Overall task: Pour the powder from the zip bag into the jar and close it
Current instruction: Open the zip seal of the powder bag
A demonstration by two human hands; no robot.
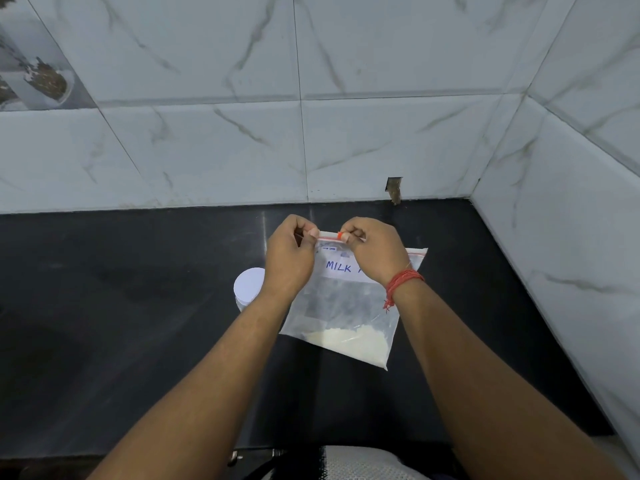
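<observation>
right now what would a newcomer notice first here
Two hands, left hand and right hand, pinch the top strip of a clear zip bag mid-counter, pale powder settled at its bottom. A white-lidded jar stands just left of it, lid on.

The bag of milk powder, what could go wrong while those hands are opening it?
The zip bag is held up only by its top strip, pinched by the left hand and right hand. A hard tug might jerk it open and puff out the powder. The jar stands right beside the left wrist, lid on, so an arm could knock it over.
</observation>
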